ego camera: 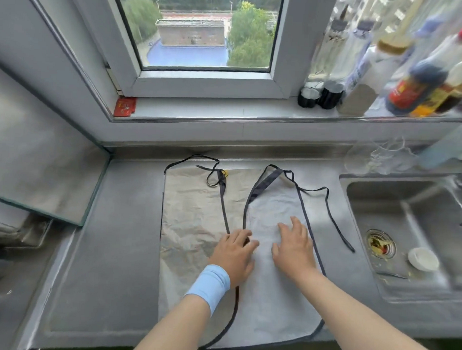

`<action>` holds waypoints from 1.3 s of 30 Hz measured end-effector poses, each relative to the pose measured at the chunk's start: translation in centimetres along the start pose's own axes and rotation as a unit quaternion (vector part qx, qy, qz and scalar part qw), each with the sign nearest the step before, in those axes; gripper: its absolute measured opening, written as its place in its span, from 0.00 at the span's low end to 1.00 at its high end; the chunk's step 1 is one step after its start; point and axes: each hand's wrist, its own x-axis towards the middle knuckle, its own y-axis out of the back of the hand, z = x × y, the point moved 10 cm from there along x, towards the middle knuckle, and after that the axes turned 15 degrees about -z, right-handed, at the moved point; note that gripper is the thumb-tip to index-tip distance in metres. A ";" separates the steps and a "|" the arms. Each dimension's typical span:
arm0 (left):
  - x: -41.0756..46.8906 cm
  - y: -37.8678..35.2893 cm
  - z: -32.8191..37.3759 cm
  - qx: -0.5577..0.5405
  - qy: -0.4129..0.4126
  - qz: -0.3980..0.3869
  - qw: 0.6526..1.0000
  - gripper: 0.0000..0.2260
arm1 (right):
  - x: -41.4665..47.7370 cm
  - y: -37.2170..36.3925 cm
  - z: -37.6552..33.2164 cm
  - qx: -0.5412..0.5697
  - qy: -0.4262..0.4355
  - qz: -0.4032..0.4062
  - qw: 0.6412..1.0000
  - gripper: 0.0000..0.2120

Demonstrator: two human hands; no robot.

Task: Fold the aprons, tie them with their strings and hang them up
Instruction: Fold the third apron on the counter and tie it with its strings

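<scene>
Left hand (233, 251) and right hand (294, 251) are pressing flat, fingers open, on white apron (272, 307) (long axis running toward window (198, 42)); tie string (335, 223) lying nearer right hand.

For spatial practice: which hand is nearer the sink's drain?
Right. The right hand presses the white apron, left of the drain; the left hand lies farther left, beside it.

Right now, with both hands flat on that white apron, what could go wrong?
The loose string of the white apron trails toward the sink, whose drain holds food scraps; a careless fold might drag it in. The left hand also overlaps the beige apron beside it, so smoothing could pull both.
</scene>
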 end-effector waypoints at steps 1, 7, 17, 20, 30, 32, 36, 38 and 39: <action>0.7 -0.8 1.5 0.004 -0.006 -0.017 1.000 0.22 | -0.6 -0.2 1.6 0.012 -0.037 -0.008 0.999 0.27; 2.4 -3.8 4.9 -0.026 0.049 -0.068 0.996 0.22 | -2.8 -1.3 5.5 0.126 -0.127 -0.024 0.984 0.39; 2.9 -2.5 3.9 -0.174 0.080 -0.119 0.974 0.27 | -3.3 -0.9 8.0 0.306 -0.176 -0.079 0.932 0.20; 2.1 -0.4 2.3 -0.429 0.112 -0.067 0.894 0.20 | -3.1 0.8 5.4 0.317 -0.117 -0.119 0.934 0.11; -5.4 4.3 -5.4 -0.712 0.163 -0.081 0.678 0.22 | -5.1 4.8 -13.9 0.248 0.194 -0.156 0.936 0.15; -7.2 3.3 -7.6 -0.715 0.198 -0.089 0.664 0.25 | -5.9 3.2 -16.9 0.257 0.223 -0.199 0.919 0.13; -11.0 0.7 -13.0 -0.662 0.257 -0.090 0.698 0.15 | -6.3 -0.8 -19.9 0.358 0.182 -0.279 0.872 0.16; -12.8 -0.6 -15.7 -0.642 0.283 -0.066 0.709 0.09 | -5.8 -1.7 -20.1 0.336 0.153 -0.242 0.897 0.14; -13.6 -1.2 -17.2 -0.633 0.298 -0.043 0.713 0.06 | -5.5 -1.9 -19.9 0.286 0.140 -0.209 0.925 0.11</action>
